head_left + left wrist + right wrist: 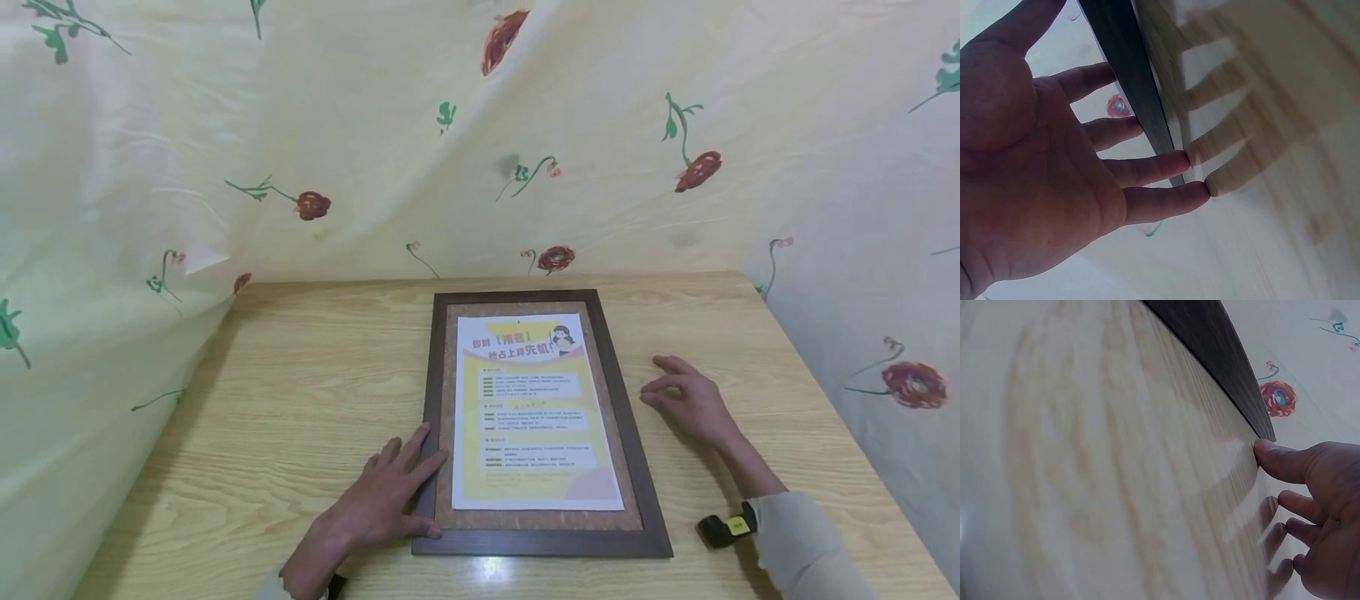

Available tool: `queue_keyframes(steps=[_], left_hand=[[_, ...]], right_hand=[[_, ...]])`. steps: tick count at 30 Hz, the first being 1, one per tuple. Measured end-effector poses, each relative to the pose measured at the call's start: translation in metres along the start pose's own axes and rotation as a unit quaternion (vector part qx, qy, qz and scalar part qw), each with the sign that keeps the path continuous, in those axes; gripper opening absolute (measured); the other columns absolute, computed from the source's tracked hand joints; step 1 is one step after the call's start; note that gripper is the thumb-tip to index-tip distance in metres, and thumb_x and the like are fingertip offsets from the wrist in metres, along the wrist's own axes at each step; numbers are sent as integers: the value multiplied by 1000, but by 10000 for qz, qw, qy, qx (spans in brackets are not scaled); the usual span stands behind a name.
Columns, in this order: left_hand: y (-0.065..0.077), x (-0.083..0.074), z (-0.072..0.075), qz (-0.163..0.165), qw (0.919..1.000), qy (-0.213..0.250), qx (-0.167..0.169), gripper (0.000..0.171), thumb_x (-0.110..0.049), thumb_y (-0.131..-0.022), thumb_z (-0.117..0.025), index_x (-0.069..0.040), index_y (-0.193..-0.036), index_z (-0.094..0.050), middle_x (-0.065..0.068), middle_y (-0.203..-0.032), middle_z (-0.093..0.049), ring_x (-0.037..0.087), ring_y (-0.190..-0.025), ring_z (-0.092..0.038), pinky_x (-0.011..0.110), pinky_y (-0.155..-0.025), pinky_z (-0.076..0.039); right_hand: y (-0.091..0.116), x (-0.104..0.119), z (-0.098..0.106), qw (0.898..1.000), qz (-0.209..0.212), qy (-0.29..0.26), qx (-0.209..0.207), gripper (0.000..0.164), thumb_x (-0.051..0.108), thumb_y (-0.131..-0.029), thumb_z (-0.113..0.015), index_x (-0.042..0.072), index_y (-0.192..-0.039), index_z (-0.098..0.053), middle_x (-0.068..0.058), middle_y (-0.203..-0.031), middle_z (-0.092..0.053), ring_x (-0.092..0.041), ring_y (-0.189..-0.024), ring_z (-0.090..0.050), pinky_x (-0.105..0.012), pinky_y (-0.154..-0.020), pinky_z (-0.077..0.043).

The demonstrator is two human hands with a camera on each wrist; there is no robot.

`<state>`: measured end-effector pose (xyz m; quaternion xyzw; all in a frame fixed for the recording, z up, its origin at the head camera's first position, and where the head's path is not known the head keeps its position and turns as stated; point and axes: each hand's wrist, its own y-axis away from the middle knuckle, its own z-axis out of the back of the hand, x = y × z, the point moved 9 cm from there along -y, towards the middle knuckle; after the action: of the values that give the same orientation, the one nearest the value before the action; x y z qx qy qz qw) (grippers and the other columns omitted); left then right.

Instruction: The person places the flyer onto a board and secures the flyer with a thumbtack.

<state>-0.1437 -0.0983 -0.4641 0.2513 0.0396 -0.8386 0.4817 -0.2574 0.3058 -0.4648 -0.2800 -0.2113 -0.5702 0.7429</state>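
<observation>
A dark wooden frame lies flat on the table, with a brown cork-like board inside it. On that board sits a yellow and white printed poster with a cartoon figure at its top right. My left hand rests at the frame's lower left side, fingers spread and thumb at the border. In the left wrist view, straight fingers reach over the frame's edge. To the right of the frame is my right hand, apart from it, fingers loosely extended and holding nothing.
The light wood-grain table extends on both sides of the frame. A pale floral cloth hangs behind the table and along its sides. A black strapped device with a yellow label is on the right wrist.
</observation>
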Motion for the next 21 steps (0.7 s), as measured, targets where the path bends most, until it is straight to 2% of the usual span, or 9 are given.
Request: queue_keyframes(steps=[21], left_hand=[[2, 0, 0, 60, 10000, 23, 43, 95, -55, -72, -80, -17, -151, -43, 19, -162, -17, 58, -136, -25, 73, -102, -28]], right_hand=[[-6, 4, 9, 9992, -249, 258, 194, 4, 2, -83, -75, 1, -87, -74, -35, -138, -47, -57, -125, -42, -68, -100, -34]])
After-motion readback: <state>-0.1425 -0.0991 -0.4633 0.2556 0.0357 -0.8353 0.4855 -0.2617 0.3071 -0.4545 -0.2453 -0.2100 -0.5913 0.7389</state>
